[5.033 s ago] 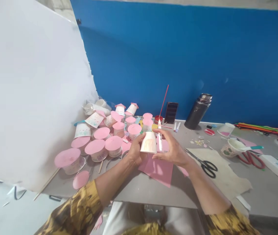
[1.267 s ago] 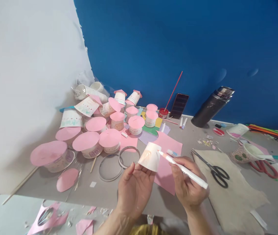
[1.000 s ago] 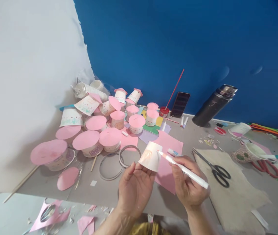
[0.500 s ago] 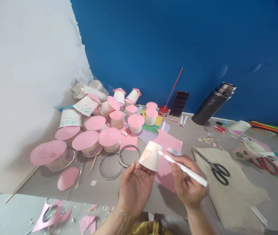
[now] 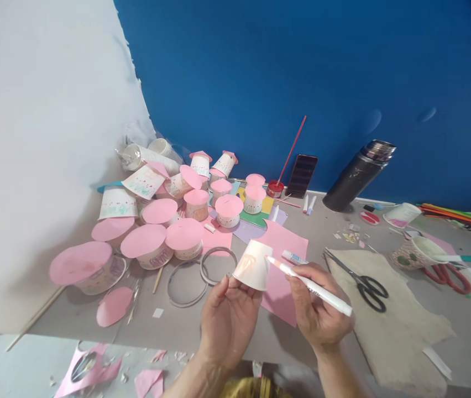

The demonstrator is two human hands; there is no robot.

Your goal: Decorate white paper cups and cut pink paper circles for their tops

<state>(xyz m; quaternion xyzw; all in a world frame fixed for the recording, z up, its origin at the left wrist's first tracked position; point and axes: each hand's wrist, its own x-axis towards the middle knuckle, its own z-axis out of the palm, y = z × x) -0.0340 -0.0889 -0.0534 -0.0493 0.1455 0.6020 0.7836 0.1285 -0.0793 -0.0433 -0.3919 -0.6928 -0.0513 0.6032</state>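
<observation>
A white paper cup (image 5: 254, 265), turned mouth down and slightly tilted, rests in the fingers of my left hand (image 5: 232, 320), which grip it at its lower rim. Pale orange strokes mark its side. My right hand (image 5: 322, 309) holds a white marker (image 5: 318, 293) between thumb and fingers, its orange tip against the cup's right side. Behind the cup lies a sheet of pink paper (image 5: 287, 243), with a small glue tube (image 5: 294, 257) on it. Two grey rings (image 5: 186, 303) lie left of the cup, partly overlapping.
Several decorated cups with pink paper discs (image 5: 144, 240) crowd the left. Black scissors (image 5: 370, 290) lie on a beige cloth (image 5: 401, 337) at right. A black flask (image 5: 357, 177) and a phone (image 5: 302, 176) stand by the blue wall. Pink scraps (image 5: 88, 367) lie below the table edge.
The view has shifted very slightly. Both hands keep their hold, and the marker tip stays on the cup's side.
</observation>
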